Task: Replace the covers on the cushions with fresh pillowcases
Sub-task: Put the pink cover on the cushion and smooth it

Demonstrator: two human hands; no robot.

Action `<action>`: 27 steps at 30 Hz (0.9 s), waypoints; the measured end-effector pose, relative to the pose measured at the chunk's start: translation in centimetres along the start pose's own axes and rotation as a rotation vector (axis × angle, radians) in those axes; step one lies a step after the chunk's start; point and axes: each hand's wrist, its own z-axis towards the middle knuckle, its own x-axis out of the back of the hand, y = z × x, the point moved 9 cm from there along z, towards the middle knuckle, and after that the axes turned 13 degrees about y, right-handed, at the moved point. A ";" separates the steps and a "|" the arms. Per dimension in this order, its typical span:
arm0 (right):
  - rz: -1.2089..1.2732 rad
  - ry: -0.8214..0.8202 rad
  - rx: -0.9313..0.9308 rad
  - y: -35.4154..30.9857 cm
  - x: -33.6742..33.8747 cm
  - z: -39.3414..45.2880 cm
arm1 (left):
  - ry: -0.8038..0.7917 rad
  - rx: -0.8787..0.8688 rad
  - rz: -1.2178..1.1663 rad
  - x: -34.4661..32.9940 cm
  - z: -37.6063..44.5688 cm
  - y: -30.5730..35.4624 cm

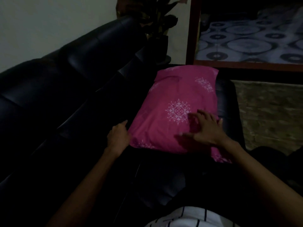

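Note:
A cushion in a pink pillowcase (173, 102) with pale floral medallions lies flat on the seat of a black leather sofa (68, 82). My right hand (205, 128) rests flat on its near right part, fingers spread and blurred. At the cushion's near left corner my left hand (118, 136) holds the edge of the fabric, fingers curled under it. A loose flap of the pink case sticks out below my right wrist.
The sofa's backrest runs along the left. A dark potted plant (157, 30) stands past the sofa's far end. A patterned rug (255, 40) and a red-brown frame (195, 30) lie at the upper right, a mottled mat (268, 115) at the right.

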 end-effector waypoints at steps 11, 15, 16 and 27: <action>0.286 0.041 -0.453 4.8 -4.1 -1.7 | -0.177 0.289 -0.213 -10.6 -0.3 0.8; 0.321 -0.019 -0.462 4.4 -4.0 -2.2 | -0.126 0.439 -0.320 -9.5 -0.2 -1.2; 0.320 -0.033 -0.485 4.4 -4.0 -2.5 | -0.119 0.418 -0.322 -9.0 -0.1 -1.5; 0.286 -0.159 -0.418 0.4 -2.3 -2.3 | -0.183 0.193 0.113 -4.0 2.2 0.9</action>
